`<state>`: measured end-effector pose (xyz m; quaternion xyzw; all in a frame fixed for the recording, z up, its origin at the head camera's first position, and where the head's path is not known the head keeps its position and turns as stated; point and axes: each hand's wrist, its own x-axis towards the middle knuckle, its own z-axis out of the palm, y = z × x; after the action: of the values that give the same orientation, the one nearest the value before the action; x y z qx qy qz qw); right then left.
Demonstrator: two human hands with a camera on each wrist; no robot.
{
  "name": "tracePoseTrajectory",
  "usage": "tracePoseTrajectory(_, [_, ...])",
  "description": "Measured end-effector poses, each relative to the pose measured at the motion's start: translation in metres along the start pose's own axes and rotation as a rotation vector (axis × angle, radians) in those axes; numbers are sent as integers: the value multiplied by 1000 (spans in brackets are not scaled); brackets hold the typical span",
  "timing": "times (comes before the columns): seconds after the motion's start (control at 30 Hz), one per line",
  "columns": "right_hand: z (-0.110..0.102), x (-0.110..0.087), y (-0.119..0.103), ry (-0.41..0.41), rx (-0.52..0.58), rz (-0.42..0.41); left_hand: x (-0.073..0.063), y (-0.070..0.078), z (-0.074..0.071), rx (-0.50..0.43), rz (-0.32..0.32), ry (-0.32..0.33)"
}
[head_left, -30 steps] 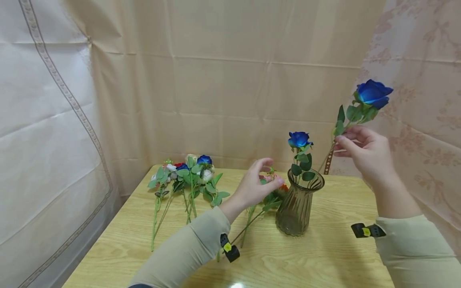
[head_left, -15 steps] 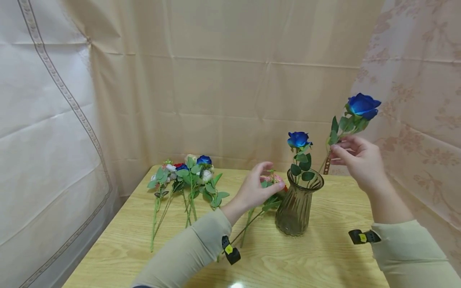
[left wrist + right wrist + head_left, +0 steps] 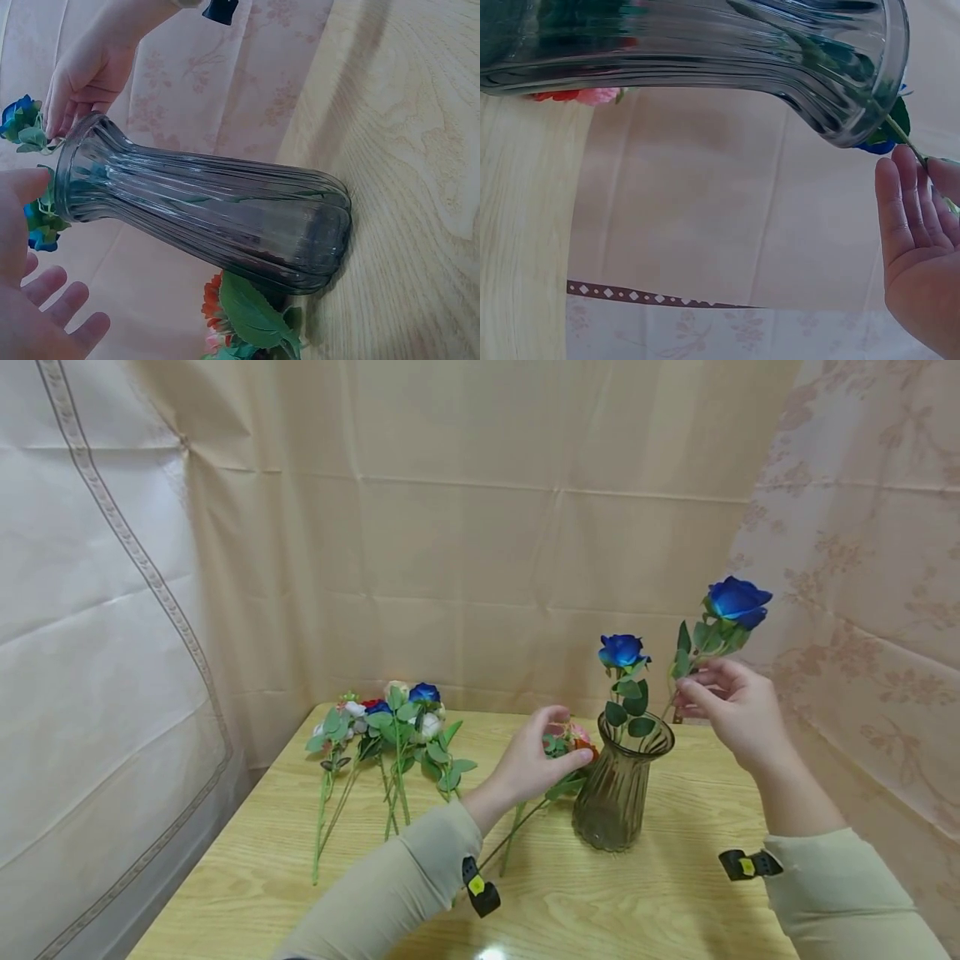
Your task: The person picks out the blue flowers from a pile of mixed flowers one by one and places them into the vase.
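Observation:
My right hand (image 3: 738, 714) pinches the stem of a blue rose (image 3: 738, 602) just below its leaves, to the right of a ribbed smoky-glass vase (image 3: 611, 802). The lower stem (image 3: 901, 133) slants through the vase's mouth in the right wrist view. Another blue rose (image 3: 624, 650) stands upright inside the vase. My left hand (image 3: 528, 760) is held to the vase's left, thumb and fingers spread apart, with nothing in it. In the left wrist view, its fingers (image 3: 67, 304) are near the vase's neck.
Behind my left hand lie pink and orange flowers (image 3: 581, 743) on the wooden table (image 3: 600, 910). Farther left is a bunch of white, red and blue flowers (image 3: 401, 722) with stems toward me. Beige curtains (image 3: 465, 543) hang behind the table.
My right hand has moved down and left with the blue rose, bringing the stem deeper into the vase. The left hand has sunk slightly; the vase stays in place.

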<state>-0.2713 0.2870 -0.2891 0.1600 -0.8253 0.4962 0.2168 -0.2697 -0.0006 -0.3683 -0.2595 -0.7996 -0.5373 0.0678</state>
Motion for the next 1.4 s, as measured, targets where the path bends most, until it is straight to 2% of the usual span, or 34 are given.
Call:
tracePoseTrajectory(0.27, [7, -3, 2, -23, 4, -21, -3, -4, 2, 21, -9, -13])
tracePoseTrajectory(0.7, [15, -15, 9, -43, -139, -23, -10, -12, 5, 46, -18, -34])
tracePoseTrajectory(0.93, [18, -22, 12, -12, -290, -63, -15, -18, 6, 51, -21, -68])
tracePoseTrajectory(1.1, [23, -26, 14, -30, -279, -53, -19, -24, 5, 44, -25, -89])
tracePoseTrajectory(1.4, [30, -33, 19, -43, -283, -96, -24, -29, 6, 37, -87, -106])
